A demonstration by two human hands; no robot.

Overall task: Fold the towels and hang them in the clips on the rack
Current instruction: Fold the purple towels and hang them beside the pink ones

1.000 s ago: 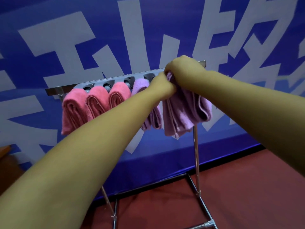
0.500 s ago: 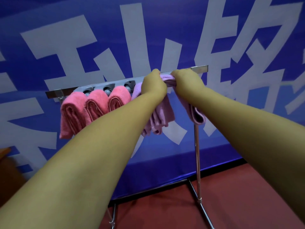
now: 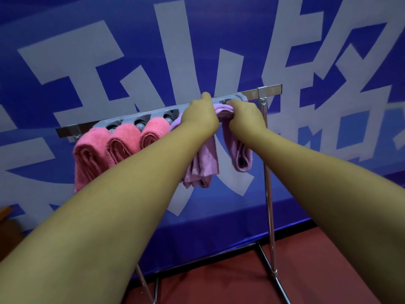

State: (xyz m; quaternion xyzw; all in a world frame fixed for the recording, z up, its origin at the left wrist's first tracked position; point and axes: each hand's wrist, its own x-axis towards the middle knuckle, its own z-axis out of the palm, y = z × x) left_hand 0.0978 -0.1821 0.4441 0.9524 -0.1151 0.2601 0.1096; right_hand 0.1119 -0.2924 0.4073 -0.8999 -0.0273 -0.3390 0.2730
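Note:
A metal rack (image 3: 270, 89) carries a grey clip strip (image 3: 157, 114) along its top bar. Three folded pink towels (image 3: 122, 142) hang from the left clips. A folded purple towel (image 3: 203, 165) hangs to their right, partly behind my left forearm. A second folded purple towel (image 3: 240, 150) hangs at the rightmost clip. My left hand (image 3: 200, 116) and my right hand (image 3: 245, 116) both grip its top fold and press it against the clip strip. The clip under my hands is mostly hidden.
A blue banner (image 3: 65, 29) with large pale characters stands right behind the rack. The rack's right upright (image 3: 268, 194) and base bars (image 3: 282, 288) stand on a red floor (image 3: 219, 281). A brown wooden object (image 3: 6, 224) shows at the left edge.
The purple towel, held bunched below the bar a second ago, has been lifted and its top fold pushed up into the rightmost clip. Both hands moved up to the bar.

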